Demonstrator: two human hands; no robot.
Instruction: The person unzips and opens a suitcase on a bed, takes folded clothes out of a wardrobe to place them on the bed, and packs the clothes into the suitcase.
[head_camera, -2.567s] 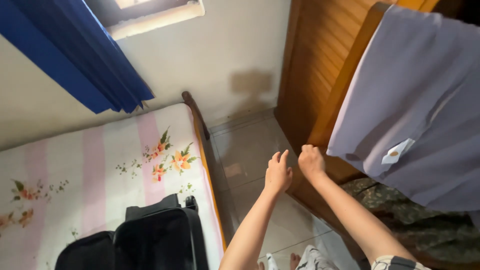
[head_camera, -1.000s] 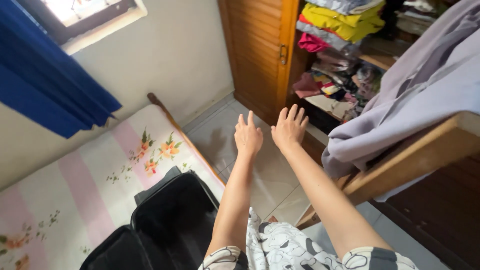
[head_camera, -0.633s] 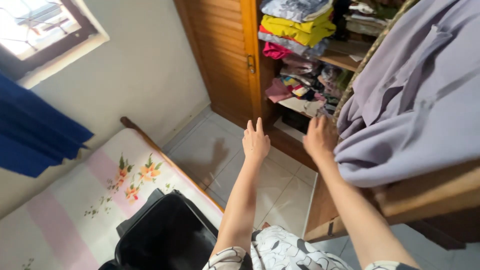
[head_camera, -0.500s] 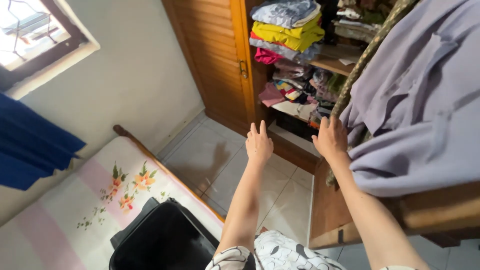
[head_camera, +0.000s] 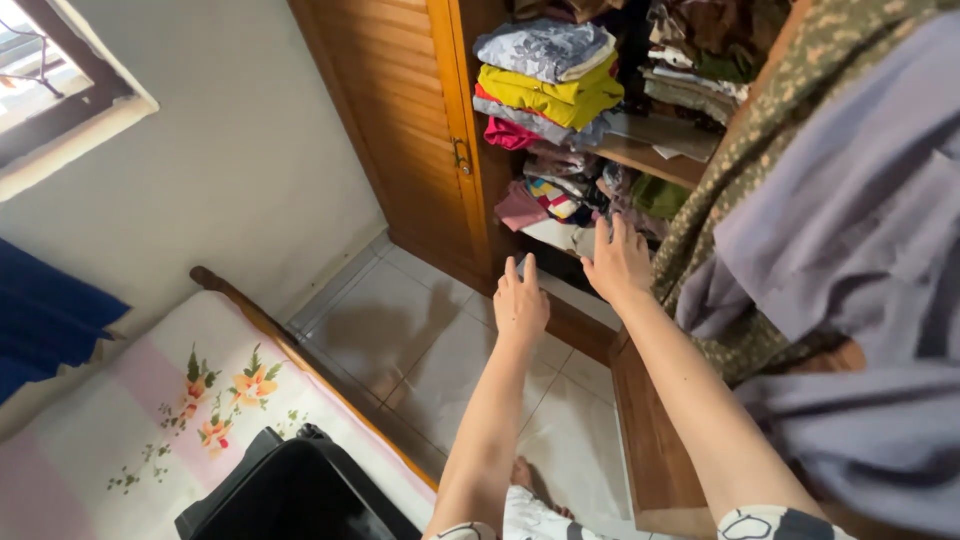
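Folded clothes lie stacked on the shelves of an open wooden wardrobe: a grey patterned piece on top, then yellow, grey and pink layers, with a looser heap of mixed colours on the shelf below. The right hand is stretched toward that lower heap, fingers spread and loose, grasping nothing; its fingertips lie just before the heap, and contact cannot be judged. The left hand hovers beside it, slightly nearer the person, fingers straight and together, also empty, over the wardrobe's base edge and the pale tiled floor.

To the right, a lilac cloth and an olive patterned fabric hang over the open wardrobe door, close beside the right forearm. At lower left stands a bed with a pink-striped floral sheet, on which an open black suitcase rests. A window frame and a blue curtain occupy the far left wall.
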